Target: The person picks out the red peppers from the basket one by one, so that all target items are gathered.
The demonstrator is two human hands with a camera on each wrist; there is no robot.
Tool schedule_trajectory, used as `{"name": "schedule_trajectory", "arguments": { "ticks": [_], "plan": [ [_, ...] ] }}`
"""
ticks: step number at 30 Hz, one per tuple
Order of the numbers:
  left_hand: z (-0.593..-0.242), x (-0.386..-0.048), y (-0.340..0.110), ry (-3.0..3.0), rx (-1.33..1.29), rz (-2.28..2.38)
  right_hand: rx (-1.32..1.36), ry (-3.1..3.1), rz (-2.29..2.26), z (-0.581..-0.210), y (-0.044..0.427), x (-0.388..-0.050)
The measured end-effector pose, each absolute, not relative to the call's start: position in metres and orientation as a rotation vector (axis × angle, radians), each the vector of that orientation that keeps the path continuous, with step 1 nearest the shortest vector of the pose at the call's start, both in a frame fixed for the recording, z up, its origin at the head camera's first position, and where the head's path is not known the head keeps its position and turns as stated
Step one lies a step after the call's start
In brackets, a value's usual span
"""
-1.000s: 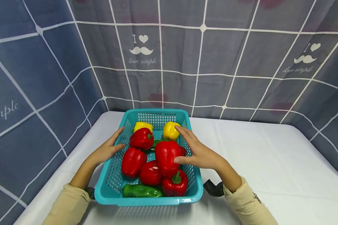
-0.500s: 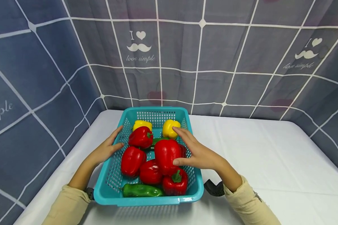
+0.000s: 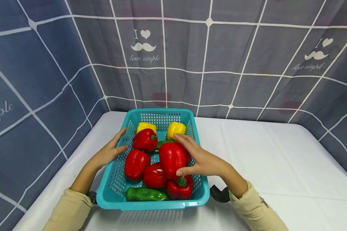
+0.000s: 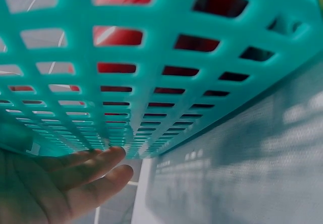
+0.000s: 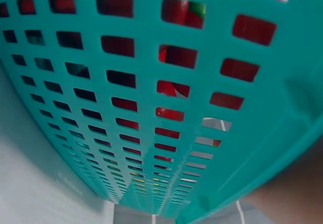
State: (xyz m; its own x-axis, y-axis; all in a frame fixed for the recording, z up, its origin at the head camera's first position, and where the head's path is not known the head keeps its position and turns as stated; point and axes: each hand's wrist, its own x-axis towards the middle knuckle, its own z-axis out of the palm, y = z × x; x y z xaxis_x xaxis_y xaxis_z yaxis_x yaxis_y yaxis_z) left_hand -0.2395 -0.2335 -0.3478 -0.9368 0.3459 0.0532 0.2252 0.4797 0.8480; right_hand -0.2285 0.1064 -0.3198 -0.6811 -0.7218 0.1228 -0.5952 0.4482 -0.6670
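Note:
A turquoise perforated basket stands in front of me in the head view, with several peppers in it. On top lies a large red bell pepper. My right hand reaches over the right rim, thumb and fingers spread around this pepper; whether they touch it is unclear. My left hand lies along the left rim, thumb over the edge. In the left wrist view, the left fingers extend fairly straight beside the basket wall. Only a blurred part of the right hand shows in the right wrist view.
Other contents include red bell peppers, yellow bell peppers at the back and a long green pepper in front. A white-covered table extends to the right. A grey checked curtain rises behind.
My right hand's fingers have moved slightly left and its thumb has dropped lower along the large red bell pepper. The left hand stays on the rim. The head view has shifted slightly.

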Motion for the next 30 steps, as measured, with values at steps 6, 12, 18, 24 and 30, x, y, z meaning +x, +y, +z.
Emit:
{"name": "schedule_trajectory", "arguments": {
  "ticks": [6, 12, 18, 24, 30],
  "plan": [
    [-0.3476, -0.2404, -0.2339, 2.579, 0.495, 1.457, -1.176, 2.518, -1.028, -0.3223, 0.1054, -0.2275],
    [-0.3483, -0.2411, -0.2350, 2.564, 0.497, 1.470, -1.224, 2.538, -0.969, -0.3227, 0.1029, -0.2260],
    [-0.3489, -0.2402, -0.2355, 2.550, 0.494, 1.479, -1.237, 2.565, -0.929, -0.3249, 0.1023, -0.2254],
    [-0.3486, -0.2397, -0.2353, 2.547, 0.493, 1.482, -1.260, 2.580, -0.930, -0.3271, 0.1024, -0.2256],
    [-0.3487, -0.2392, -0.2347, 2.548, 0.495, 1.487, -1.238, 2.595, -0.932, -0.3267, 0.1016, -0.2250]
  ]
}}
